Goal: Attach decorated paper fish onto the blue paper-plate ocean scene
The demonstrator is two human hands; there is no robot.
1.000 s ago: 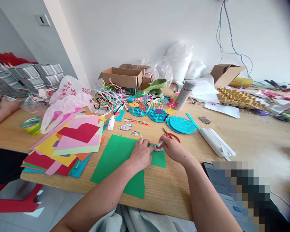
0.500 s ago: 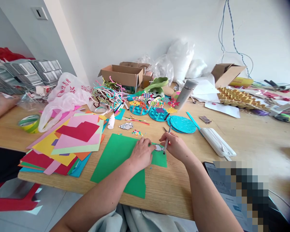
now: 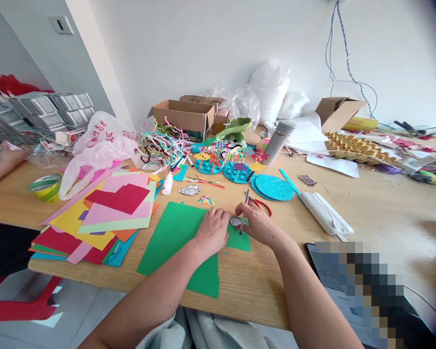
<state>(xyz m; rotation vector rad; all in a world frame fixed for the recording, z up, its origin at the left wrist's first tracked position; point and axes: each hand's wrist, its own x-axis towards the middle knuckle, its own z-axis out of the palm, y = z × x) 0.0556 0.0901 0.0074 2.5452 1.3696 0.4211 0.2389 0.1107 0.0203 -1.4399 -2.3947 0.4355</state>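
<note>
A green paper sheet [image 3: 178, 242] lies at the table's front edge. My left hand [image 3: 212, 230] rests on it, palm down and fingers laid out, with the fingertips by a small white fish cutout [image 3: 235, 221]. My right hand [image 3: 257, 222] grips a pen [image 3: 243, 218], its tip down on the green paper beside the fish. Red-handled scissors [image 3: 267, 206] lie just behind that hand, partly hidden. Beyond the sheet are another fish cutout [image 3: 189, 190], a white glue bottle [image 3: 167, 184] and tiny coloured paper bits [image 3: 206, 199].
Coloured papers [image 3: 112, 208] are piled at left near green-yellow tape [image 3: 45, 186]. Blue discs [image 3: 274, 187], a grey flask [image 3: 279, 143] and pipe cleaners [image 3: 163, 148] stand further back. A white power bank [image 3: 325, 213] and a phone [image 3: 323, 271] lie right. Another person's hand [image 3: 10, 155] shows far left.
My right hand and the pen have shifted slightly left along the fish cutout, uncovering the red scissor handles. My left hand stays in place on the green paper.
</note>
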